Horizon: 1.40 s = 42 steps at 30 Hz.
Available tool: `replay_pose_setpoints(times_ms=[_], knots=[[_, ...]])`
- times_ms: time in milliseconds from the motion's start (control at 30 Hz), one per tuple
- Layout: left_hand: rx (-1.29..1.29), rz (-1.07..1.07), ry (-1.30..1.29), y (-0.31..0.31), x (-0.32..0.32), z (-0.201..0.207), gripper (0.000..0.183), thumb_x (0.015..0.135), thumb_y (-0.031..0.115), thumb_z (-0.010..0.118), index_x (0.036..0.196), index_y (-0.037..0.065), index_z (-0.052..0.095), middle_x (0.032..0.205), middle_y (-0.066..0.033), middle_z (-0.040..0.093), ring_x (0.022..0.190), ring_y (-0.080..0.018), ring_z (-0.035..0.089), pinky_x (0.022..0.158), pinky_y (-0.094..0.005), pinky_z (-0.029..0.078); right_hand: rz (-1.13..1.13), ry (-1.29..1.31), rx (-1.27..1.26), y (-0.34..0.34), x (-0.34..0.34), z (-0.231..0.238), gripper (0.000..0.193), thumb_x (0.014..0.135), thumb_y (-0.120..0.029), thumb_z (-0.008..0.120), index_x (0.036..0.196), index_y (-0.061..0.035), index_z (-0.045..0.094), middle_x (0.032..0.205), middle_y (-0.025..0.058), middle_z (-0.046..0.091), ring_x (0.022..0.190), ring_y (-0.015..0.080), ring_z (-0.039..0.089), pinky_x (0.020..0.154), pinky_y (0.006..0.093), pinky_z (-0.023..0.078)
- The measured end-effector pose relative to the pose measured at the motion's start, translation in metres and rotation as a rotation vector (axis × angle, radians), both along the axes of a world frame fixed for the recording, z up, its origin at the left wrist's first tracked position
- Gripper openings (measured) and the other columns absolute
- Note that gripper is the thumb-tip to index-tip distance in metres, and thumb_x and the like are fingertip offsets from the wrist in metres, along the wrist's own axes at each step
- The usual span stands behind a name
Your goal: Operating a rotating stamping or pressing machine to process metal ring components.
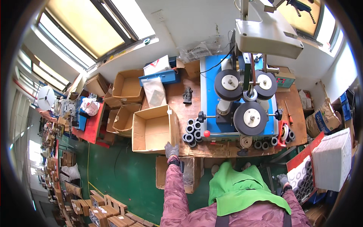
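Note:
My left hand, in a grey glove, is at the front right corner of an open cardboard box on the bench edge. Its fingers look apart, and I see nothing in them. Low on the right, my gloved right hand is beside a red-edged tray holding several dark rings; its fingers are too small to read. Ahead stands a blue machine with three dark wheels, and a ring sits between them. Grey-black rings are stacked left of the machine.
Other cardboard boxes and a blue bin stand at the back left. A dark glove lies on the wooden bench. Below the bench edge is another carton. A white stack rises at the right.

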<state>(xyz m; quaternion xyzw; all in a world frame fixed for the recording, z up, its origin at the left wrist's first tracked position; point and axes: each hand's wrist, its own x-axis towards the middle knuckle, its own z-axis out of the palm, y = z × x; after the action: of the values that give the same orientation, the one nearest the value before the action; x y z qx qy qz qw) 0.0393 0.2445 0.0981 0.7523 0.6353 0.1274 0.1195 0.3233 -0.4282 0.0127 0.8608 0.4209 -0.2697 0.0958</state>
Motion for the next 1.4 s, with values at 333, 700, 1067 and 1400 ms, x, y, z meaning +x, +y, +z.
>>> replay_pose_setpoints(times_ms=[333, 700, 1067, 1400], knots=[[-0.162, -0.065, 0.243, -0.010, -0.017, -0.025, 0.032, 0.080, 0.033, 0.044, 0.090, 0.007, 0.059, 0.091, -0.0175, 0.057, 0.084, -0.0344, 0.057, 0.073, -0.0426, 0.046, -1.057, 0.573, 0.487, 0.105, -0.012, 0.043, 0.014, 0.081, -0.015, 0.055, 0.087, -0.0034, 0.059, 0.071, 0.0045, 0.059, 0.055, 0.0119, 0.052, 0.049, 0.0249, 0.043], [-0.294, -0.137, -0.354, -0.087, 0.028, -0.007, 0.026, 0.081, 0.024, 0.053, 0.092, 0.002, 0.059, 0.082, -0.0110, 0.059, 0.078, -0.0277, 0.057, 0.070, -0.0351, 0.044, -1.200, 0.527, 0.318, 0.056, -0.003, 0.026, 0.014, 0.081, -0.019, 0.056, 0.086, -0.0057, 0.059, 0.074, 0.0051, 0.062, 0.062, 0.0157, 0.056, 0.052, 0.0303, 0.046], [-1.535, 0.535, -1.419, -0.192, 0.166, -0.085, 0.054, 0.077, 0.053, 0.054, 0.111, 0.012, 0.045, 0.123, -0.0096, 0.043, 0.110, -0.0295, 0.043, 0.088, -0.0495, 0.036, -1.298, 0.547, 0.492, -0.001, 0.050, -0.010, 0.010, 0.081, -0.014, 0.054, 0.084, -0.0045, 0.056, 0.074, 0.0073, 0.060, 0.060, 0.0178, 0.058, 0.053, 0.0333, 0.048], [-1.441, 0.549, -1.413, -0.179, 0.175, -0.076, 0.063, 0.076, 0.060, 0.047, 0.116, 0.012, 0.043, 0.124, -0.0090, 0.043, 0.117, -0.0320, 0.037, 0.092, -0.0549, 0.032, -1.128, 0.355, 0.151, -0.036, 0.068, 0.018, 0.024, 0.074, -0.028, 0.056, 0.078, -0.0075, 0.067, 0.075, 0.0108, 0.065, 0.069, 0.0225, 0.062, 0.065, 0.0339, 0.047]])
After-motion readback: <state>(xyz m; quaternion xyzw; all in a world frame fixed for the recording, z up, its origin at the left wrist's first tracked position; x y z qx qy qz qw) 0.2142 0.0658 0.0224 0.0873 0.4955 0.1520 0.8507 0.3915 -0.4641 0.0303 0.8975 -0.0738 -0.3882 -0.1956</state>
